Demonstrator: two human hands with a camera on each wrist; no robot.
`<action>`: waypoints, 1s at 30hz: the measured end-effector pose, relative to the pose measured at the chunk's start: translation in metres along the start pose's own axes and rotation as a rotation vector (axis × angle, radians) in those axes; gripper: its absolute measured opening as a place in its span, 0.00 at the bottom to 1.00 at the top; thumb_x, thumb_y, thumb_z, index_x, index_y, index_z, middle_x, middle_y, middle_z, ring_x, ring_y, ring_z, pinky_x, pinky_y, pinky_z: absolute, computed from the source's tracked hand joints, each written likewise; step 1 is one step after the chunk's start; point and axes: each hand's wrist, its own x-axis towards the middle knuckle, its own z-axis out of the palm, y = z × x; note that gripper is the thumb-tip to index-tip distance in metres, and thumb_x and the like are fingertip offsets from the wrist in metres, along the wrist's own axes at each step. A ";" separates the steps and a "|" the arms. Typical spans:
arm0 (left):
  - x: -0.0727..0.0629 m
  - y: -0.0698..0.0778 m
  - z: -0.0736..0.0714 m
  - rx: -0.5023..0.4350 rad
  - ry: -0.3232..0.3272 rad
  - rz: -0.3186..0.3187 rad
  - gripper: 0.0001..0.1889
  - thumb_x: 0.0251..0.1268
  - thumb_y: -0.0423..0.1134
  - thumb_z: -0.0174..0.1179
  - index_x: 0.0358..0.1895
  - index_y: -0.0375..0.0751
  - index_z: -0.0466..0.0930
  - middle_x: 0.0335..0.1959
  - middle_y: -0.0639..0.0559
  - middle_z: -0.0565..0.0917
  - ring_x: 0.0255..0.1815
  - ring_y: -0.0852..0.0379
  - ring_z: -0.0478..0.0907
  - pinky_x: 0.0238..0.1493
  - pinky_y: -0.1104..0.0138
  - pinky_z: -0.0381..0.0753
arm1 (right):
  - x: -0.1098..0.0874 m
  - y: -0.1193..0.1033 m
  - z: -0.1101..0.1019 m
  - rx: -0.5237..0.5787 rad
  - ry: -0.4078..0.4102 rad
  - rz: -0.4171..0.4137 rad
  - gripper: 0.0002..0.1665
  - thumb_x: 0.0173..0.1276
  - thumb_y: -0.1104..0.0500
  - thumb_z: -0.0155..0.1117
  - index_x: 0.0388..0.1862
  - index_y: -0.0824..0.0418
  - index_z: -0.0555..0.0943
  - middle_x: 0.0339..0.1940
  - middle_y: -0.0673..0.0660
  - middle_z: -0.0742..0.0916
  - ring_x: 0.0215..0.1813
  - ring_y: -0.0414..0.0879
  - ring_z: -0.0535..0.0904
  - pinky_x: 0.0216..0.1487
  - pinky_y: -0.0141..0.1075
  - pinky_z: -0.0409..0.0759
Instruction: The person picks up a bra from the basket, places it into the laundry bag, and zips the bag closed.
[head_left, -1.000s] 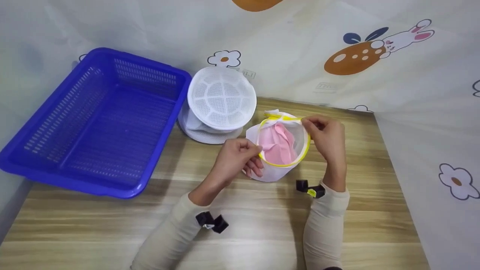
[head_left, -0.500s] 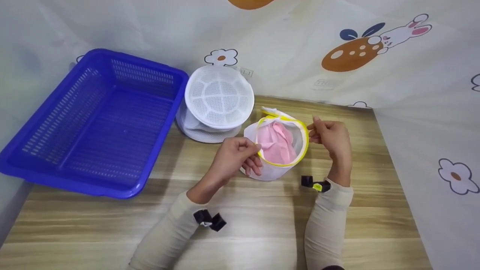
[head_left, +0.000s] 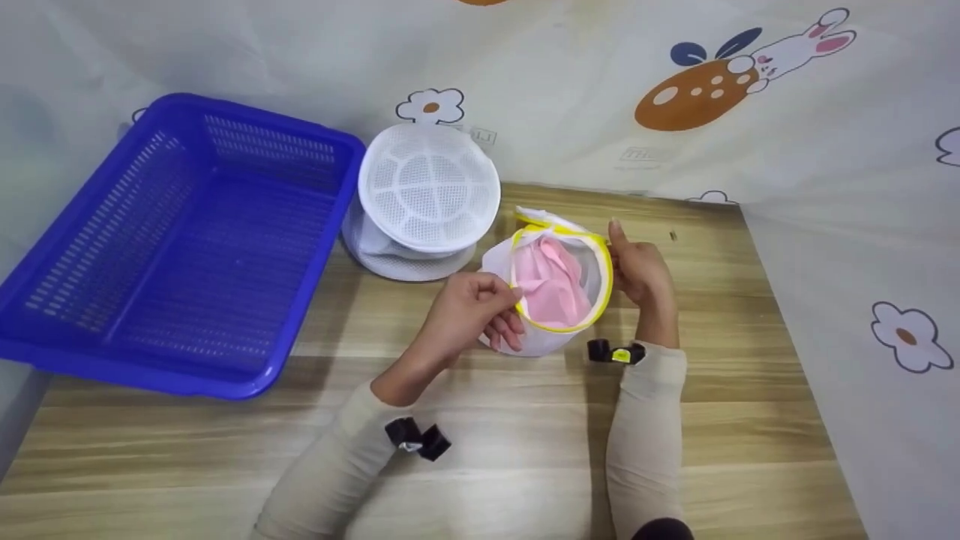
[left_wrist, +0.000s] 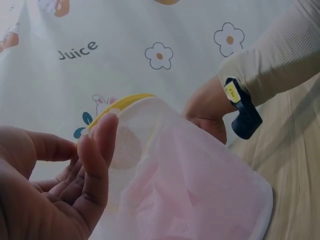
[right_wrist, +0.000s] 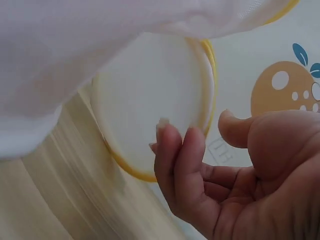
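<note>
On the tabletop (head_left: 525, 450), a mesh bag (head_left: 546, 343) holding pink cloth (head_left: 553, 294) is pinched by the left hand (head_left: 471, 309); nothing is gripped by the right hand (head_left: 643, 273) beside it. The bag's rim (head_left: 564, 328) is apparently being steadied; next, the lid (right_wrist: 145, 90) should be grasped.

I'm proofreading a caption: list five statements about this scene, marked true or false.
1. Pink cloth lies inside the white mesh bag with yellow trim. True.
2. The left hand pinches that trim. True.
3. The bag's mouth is closed. False: it is open.
4. In the head view, the blue rectangular plastic basket is left of a round white mesh container. True.
5. Both hands hold the basket. False: neither does; the right hand is beside the bag.
</note>
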 end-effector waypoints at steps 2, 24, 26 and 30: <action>0.000 0.000 -0.001 0.007 -0.004 0.002 0.10 0.67 0.32 0.56 0.27 0.30 0.76 0.18 0.42 0.81 0.14 0.54 0.80 0.14 0.70 0.75 | 0.002 0.000 0.004 0.017 0.014 -0.002 0.32 0.67 0.36 0.54 0.19 0.62 0.74 0.15 0.50 0.71 0.17 0.40 0.65 0.20 0.31 0.67; -0.001 0.001 -0.003 0.021 -0.024 0.020 0.10 0.67 0.32 0.56 0.28 0.30 0.76 0.17 0.42 0.81 0.14 0.54 0.80 0.14 0.70 0.75 | -0.018 -0.024 0.019 0.359 0.271 -0.359 0.16 0.61 0.57 0.70 0.30 0.71 0.80 0.21 0.58 0.81 0.22 0.44 0.77 0.27 0.30 0.79; -0.001 0.002 -0.004 0.017 -0.020 0.020 0.10 0.67 0.32 0.55 0.27 0.30 0.76 0.17 0.42 0.81 0.14 0.54 0.80 0.14 0.70 0.75 | -0.023 -0.027 0.018 0.356 0.281 -0.414 0.16 0.60 0.57 0.71 0.33 0.71 0.81 0.22 0.59 0.82 0.22 0.44 0.78 0.28 0.30 0.80; -0.001 0.002 -0.006 0.008 -0.016 0.023 0.10 0.67 0.31 0.55 0.27 0.30 0.76 0.17 0.43 0.81 0.14 0.54 0.80 0.15 0.70 0.75 | -0.035 -0.033 0.018 0.375 0.283 -0.509 0.15 0.58 0.59 0.72 0.37 0.70 0.83 0.25 0.62 0.83 0.24 0.46 0.78 0.29 0.31 0.80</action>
